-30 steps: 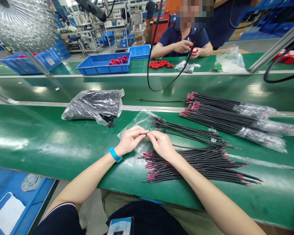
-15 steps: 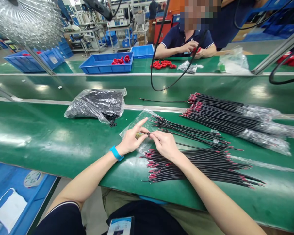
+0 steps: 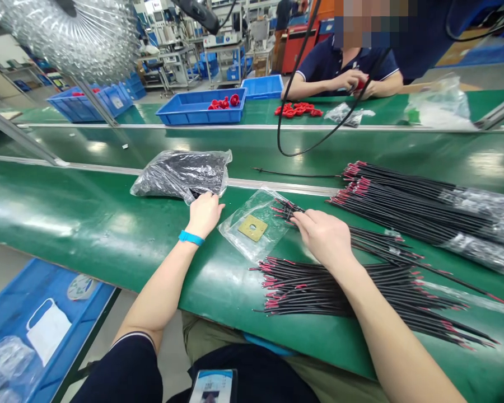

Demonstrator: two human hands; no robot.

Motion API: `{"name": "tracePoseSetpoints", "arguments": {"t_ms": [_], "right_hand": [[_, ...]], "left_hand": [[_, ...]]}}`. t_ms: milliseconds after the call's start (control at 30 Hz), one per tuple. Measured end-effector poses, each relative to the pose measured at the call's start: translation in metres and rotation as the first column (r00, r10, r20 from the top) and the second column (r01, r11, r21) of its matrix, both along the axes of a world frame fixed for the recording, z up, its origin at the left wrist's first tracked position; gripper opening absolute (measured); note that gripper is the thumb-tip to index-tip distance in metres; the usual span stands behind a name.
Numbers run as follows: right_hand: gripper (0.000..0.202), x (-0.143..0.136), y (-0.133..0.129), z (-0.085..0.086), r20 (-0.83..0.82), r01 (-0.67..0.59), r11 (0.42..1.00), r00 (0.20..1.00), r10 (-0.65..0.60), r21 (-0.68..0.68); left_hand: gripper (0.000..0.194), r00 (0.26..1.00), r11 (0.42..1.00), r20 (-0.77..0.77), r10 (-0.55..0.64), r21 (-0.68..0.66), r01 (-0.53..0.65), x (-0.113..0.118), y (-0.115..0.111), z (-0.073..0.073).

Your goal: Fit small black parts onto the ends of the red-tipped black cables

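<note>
My left hand [image 3: 205, 215] is at the mouth of a clear bag [image 3: 185, 173] full of small black parts. Its fingers bend down out of sight, so whether they grip anything is hidden. My right hand [image 3: 325, 235] is closed on a black cable [image 3: 453, 274] with a red end, over a loose group of similar cables [image 3: 373, 238]. Small black pieces sit near those cables' left ends. Between my hands, a square yellowish plate [image 3: 252, 228] with a central hole lies on or in a flat clear plastic bag [image 3: 235, 232].
Nearer me lies a bundle of black cables [image 3: 311, 291] with red ends. Partly wrapped cable bundles [image 3: 403, 207] are at the right. Across the bench, a co-worker [image 3: 344, 67] handles a red part, near a blue bin [image 3: 201, 115] and a hanging black cord [image 3: 279, 129].
My hands have separated from their joint work on a cable end. The left has moved to the bag of black parts, the right to the cable group. The plate is now uncovered.
</note>
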State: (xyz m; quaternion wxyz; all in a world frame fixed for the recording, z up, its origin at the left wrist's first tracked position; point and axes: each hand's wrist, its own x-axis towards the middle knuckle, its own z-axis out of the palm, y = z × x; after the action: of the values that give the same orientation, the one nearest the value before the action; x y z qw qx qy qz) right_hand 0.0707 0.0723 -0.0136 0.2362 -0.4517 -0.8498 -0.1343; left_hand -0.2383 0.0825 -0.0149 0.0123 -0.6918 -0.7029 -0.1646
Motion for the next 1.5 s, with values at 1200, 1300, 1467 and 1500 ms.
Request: {"name": "tracePoseSetpoints", "arguments": {"t_ms": [1200,1300,1467,1500], "right_hand": [[0.013,-0.006,-0.018,0.011,-0.05,-0.217,0.713,0.968,0.247,-0.667],[0.013,-0.006,-0.019,0.014,-0.009,-0.198,0.688,0.963,0.268,-0.698],[0.01,-0.014,-0.023,0.012,0.048,-0.115,0.748,0.98,0.193,-0.654],[0.012,-0.015,-0.024,0.012,0.09,-0.073,0.761,0.981,0.17,-0.645]], "left_hand": [[0.021,0.987,0.986,-0.035,-0.154,0.062,0.156,0.001,0.003,-0.007],[0.017,0.976,0.972,0.068,-0.208,0.123,0.199,0.0,0.006,-0.01],[0.015,0.933,0.961,0.263,-0.247,0.188,0.201,0.001,0.008,-0.012],[0.016,0.923,0.962,0.297,-0.245,0.19,0.194,0.002,0.008,-0.012]]}}
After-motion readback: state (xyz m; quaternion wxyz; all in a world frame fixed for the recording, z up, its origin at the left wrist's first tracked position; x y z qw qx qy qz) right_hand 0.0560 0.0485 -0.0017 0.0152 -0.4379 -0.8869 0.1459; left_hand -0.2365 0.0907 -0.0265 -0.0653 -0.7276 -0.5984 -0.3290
